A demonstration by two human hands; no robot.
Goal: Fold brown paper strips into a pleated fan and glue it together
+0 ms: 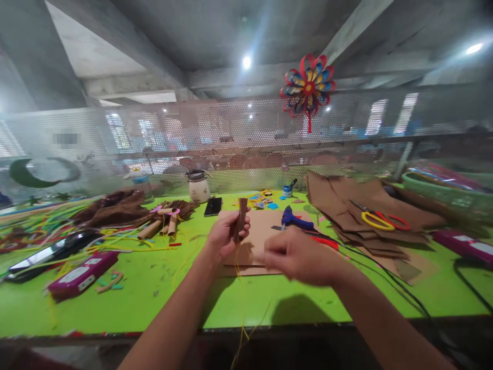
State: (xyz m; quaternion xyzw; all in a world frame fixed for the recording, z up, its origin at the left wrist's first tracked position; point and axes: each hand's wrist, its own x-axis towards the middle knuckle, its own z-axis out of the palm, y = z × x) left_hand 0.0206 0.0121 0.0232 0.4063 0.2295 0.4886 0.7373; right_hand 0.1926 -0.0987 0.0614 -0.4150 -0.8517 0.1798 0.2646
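My left hand (227, 234) is closed around a small upright bundle of brown strips (242, 218). Thin yellow strings (238, 262) trail from the bundle's lower end, down past the table's front edge. To the right, my right hand (295, 257) is in the air with its fingers curled together, partly blurred; whatever they grip cannot be made out. Under both hands lies a flat brown cardboard sheet (256, 241). Just beyond my right hand are a blue glue gun (298, 221) and something red (325, 242), which my hand partly covers.
Stacked brown paper (346, 205) at right carries yellow- and red-handled scissors (385, 221). A black cable (393, 280) crosses the green table (162, 308). A phone (213, 207), jar (198, 186), cardboard rolls (150, 230) and purple box (83, 274) lie leftward. A perforated screen (231, 139) stands behind.
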